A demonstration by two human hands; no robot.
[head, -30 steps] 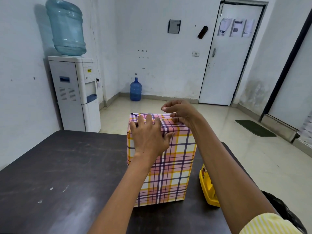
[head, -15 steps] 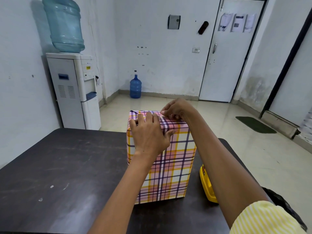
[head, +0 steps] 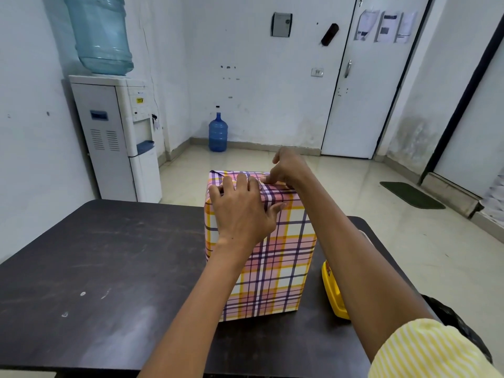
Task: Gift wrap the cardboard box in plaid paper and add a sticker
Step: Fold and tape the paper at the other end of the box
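Observation:
The box (head: 275,266), wrapped in pink, yellow and purple plaid paper, stands upright on the dark table (head: 103,263). My left hand (head: 241,211) lies flat over its top near edge, fingers spread on the paper. My right hand (head: 286,167) reaches over the top from the right, its fingertips pressing down on the paper fold at the top's middle. No sticker is visible on the box.
A yellow tape dispenser (head: 334,293) lies on the table right of the box, partly behind my right forearm. A black bag (head: 450,320) sits past the table's right edge. A water dispenser (head: 117,137) stands at the left wall, with a blue bottle (head: 218,132) on the floor.
My right hand has come down from a raised pinch above the box and now presses on the top fold. The left hand stays flat on the top edge.

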